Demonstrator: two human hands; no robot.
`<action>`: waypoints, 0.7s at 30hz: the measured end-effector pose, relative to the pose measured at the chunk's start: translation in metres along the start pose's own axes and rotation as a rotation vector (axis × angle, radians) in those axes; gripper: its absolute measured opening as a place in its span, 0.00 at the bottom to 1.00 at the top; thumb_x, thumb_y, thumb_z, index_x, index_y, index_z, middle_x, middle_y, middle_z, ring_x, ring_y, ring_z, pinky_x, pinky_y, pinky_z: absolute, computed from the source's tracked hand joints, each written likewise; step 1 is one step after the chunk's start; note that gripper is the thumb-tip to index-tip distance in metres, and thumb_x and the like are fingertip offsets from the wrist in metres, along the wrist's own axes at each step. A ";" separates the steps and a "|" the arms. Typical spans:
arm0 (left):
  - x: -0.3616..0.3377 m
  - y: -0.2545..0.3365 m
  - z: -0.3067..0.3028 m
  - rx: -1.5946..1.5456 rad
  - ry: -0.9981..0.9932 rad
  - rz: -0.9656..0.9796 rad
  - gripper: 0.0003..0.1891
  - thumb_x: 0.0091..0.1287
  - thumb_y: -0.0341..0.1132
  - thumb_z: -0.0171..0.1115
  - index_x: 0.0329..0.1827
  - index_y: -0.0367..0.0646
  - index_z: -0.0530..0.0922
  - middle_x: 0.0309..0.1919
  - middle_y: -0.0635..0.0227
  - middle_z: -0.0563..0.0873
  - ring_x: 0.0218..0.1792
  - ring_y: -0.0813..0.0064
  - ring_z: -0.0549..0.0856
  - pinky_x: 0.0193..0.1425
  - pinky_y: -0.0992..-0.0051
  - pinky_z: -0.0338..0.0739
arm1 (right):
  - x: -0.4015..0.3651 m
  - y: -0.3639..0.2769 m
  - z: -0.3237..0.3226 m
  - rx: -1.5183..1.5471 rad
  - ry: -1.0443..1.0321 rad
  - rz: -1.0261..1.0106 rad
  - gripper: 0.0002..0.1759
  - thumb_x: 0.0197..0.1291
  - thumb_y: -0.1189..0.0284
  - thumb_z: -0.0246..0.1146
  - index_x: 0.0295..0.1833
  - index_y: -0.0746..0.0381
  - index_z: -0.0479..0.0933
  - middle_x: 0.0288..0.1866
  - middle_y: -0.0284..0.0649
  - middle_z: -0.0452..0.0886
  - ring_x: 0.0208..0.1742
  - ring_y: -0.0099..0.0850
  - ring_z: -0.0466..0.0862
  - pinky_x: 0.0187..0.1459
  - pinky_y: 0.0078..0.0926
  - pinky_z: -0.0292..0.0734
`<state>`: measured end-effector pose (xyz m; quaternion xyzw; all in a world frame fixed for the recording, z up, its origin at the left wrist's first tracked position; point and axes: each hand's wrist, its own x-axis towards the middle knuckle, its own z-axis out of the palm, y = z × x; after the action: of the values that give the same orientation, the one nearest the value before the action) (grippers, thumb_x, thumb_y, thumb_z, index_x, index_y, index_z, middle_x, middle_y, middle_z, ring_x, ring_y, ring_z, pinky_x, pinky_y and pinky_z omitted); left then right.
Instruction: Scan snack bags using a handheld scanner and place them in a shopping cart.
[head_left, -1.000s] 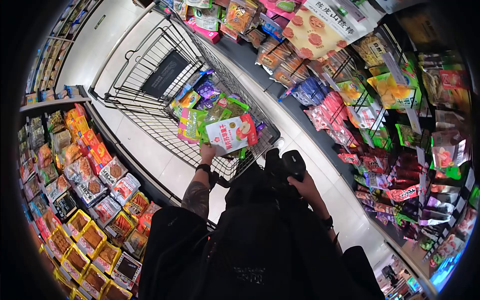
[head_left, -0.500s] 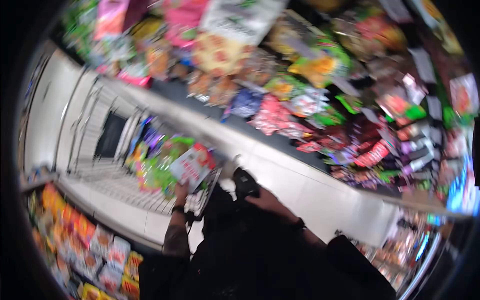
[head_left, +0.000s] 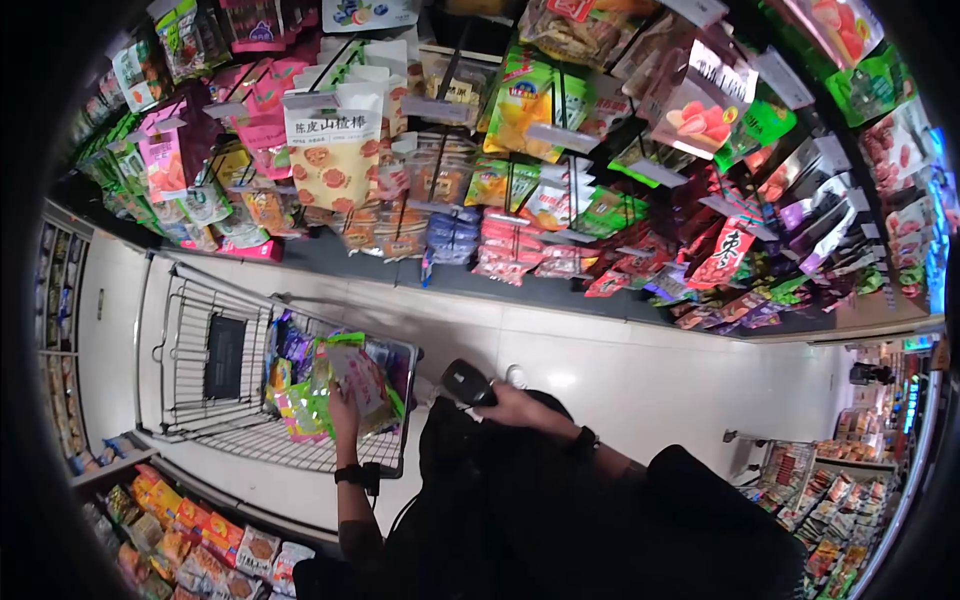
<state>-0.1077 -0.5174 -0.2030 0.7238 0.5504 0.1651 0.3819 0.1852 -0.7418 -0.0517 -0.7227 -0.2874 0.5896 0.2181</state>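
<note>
My left hand is over the near end of the shopping cart, its fingers closed on the edge of a pale and pink snack bag. This bag lies against bright green packets and purple packets heaped in the cart. My right hand, outside the cart and in front of my body, grips a black handheld device with a rounded end; its exact kind does not show. Black bands circle both wrists.
Beyond the cart, a long rack carries hanging snack bags, among them a big cream-and-white bag. Low shelves of packets stand at lower left. Another cart is at right, on the pale tiled floor.
The view has steadied and shifted. The bag in my left hand has turned from showing its white and red face and sits lower among the packets. My right hand keeps the black device.
</note>
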 end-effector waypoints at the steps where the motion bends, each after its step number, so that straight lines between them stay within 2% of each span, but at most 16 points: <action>1: -0.004 0.025 -0.011 0.016 -0.002 0.068 0.21 0.66 0.34 0.58 0.57 0.32 0.67 0.41 0.38 0.81 0.43 0.40 0.81 0.41 0.57 0.75 | 0.000 0.010 -0.006 -0.030 0.030 -0.046 0.31 0.52 0.55 0.69 0.53 0.66 0.73 0.44 0.51 0.82 0.49 0.42 0.82 0.51 0.35 0.76; 4: -0.018 0.089 -0.033 0.238 0.052 0.102 0.18 0.68 0.34 0.57 0.57 0.35 0.68 0.36 0.41 0.81 0.38 0.40 0.81 0.37 0.55 0.74 | 0.001 0.050 -0.028 0.007 0.104 -0.127 0.28 0.52 0.56 0.69 0.54 0.61 0.75 0.45 0.47 0.83 0.50 0.40 0.82 0.52 0.34 0.76; 6: -0.034 0.137 -0.042 0.394 0.100 0.159 0.16 0.69 0.34 0.55 0.56 0.37 0.68 0.33 0.42 0.81 0.36 0.41 0.81 0.35 0.53 0.72 | -0.034 0.036 -0.062 0.058 0.128 -0.117 0.27 0.54 0.57 0.69 0.53 0.64 0.75 0.45 0.48 0.83 0.50 0.38 0.82 0.53 0.33 0.75; 9: -0.058 0.225 -0.042 0.559 0.042 0.146 0.10 0.70 0.33 0.53 0.51 0.40 0.70 0.38 0.49 0.82 0.35 0.43 0.80 0.37 0.56 0.73 | -0.050 0.083 -0.097 0.273 0.126 -0.130 0.25 0.56 0.58 0.69 0.50 0.66 0.76 0.39 0.42 0.84 0.42 0.29 0.82 0.45 0.28 0.77; 11: -0.071 0.270 -0.036 0.591 0.042 0.321 0.08 0.69 0.31 0.54 0.48 0.41 0.73 0.37 0.53 0.83 0.37 0.48 0.81 0.41 0.56 0.73 | -0.081 0.084 -0.132 0.405 0.136 -0.105 0.21 0.57 0.60 0.68 0.49 0.64 0.76 0.32 0.34 0.83 0.34 0.21 0.81 0.38 0.23 0.77; 12: -0.076 0.292 -0.031 0.598 0.030 0.413 0.07 0.68 0.30 0.54 0.46 0.41 0.74 0.37 0.55 0.83 0.38 0.51 0.82 0.43 0.57 0.73 | -0.088 0.096 -0.147 0.459 0.114 -0.039 0.20 0.58 0.62 0.68 0.49 0.63 0.76 0.34 0.35 0.83 0.35 0.21 0.81 0.40 0.22 0.76; 13: -0.078 0.314 -0.028 0.697 0.037 0.628 0.05 0.62 0.29 0.58 0.41 0.44 0.77 0.39 0.60 0.83 0.46 0.58 0.80 0.52 0.55 0.69 | -0.082 0.126 -0.151 0.557 0.141 -0.153 0.19 0.59 0.62 0.67 0.49 0.63 0.76 0.35 0.34 0.83 0.35 0.20 0.81 0.41 0.22 0.76; 14: -0.085 0.337 -0.023 0.677 0.051 0.681 0.07 0.57 0.26 0.60 0.38 0.45 0.76 0.44 0.63 0.81 0.54 0.61 0.76 0.62 0.55 0.63 | -0.077 0.153 -0.155 0.649 0.172 -0.267 0.18 0.59 0.63 0.67 0.49 0.63 0.76 0.36 0.33 0.82 0.36 0.20 0.80 0.41 0.21 0.76; 16: -0.094 0.391 -0.013 0.586 0.052 0.867 0.09 0.55 0.23 0.59 0.38 0.44 0.76 0.51 0.60 0.78 0.60 0.55 0.73 0.67 0.52 0.61 | -0.107 0.155 -0.184 0.647 0.182 -0.299 0.15 0.62 0.67 0.64 0.50 0.64 0.76 0.39 0.32 0.82 0.37 0.20 0.80 0.43 0.20 0.75; 17: -0.096 0.398 -0.007 0.409 0.049 0.844 0.10 0.53 0.20 0.60 0.37 0.42 0.75 0.57 0.58 0.74 0.65 0.51 0.69 0.73 0.53 0.55 | -0.121 0.155 -0.196 0.638 0.196 -0.308 0.13 0.63 0.69 0.62 0.50 0.64 0.77 0.39 0.32 0.82 0.37 0.20 0.80 0.43 0.19 0.75; 18: -0.099 0.412 -0.002 0.252 0.040 0.827 0.09 0.55 0.19 0.59 0.36 0.41 0.74 0.62 0.56 0.69 0.69 0.49 0.65 0.73 0.51 0.57 | -0.135 0.154 -0.207 0.629 0.210 -0.319 0.11 0.65 0.71 0.60 0.50 0.65 0.77 0.40 0.31 0.82 0.38 0.20 0.81 0.43 0.18 0.75; 21: -0.103 0.452 0.019 -0.302 -0.020 0.786 0.05 0.61 0.21 0.59 0.34 0.42 0.74 0.68 0.56 0.58 0.71 0.48 0.61 0.71 0.48 0.62 | -0.174 0.159 -0.234 0.677 0.122 -0.403 0.12 0.62 0.72 0.62 0.50 0.65 0.77 0.40 0.33 0.82 0.33 0.20 0.79 0.38 0.21 0.76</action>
<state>0.1725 -0.6658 0.1352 0.8161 0.1986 0.3701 0.3969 0.4153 -0.9708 0.0199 -0.5729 -0.1993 0.5524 0.5718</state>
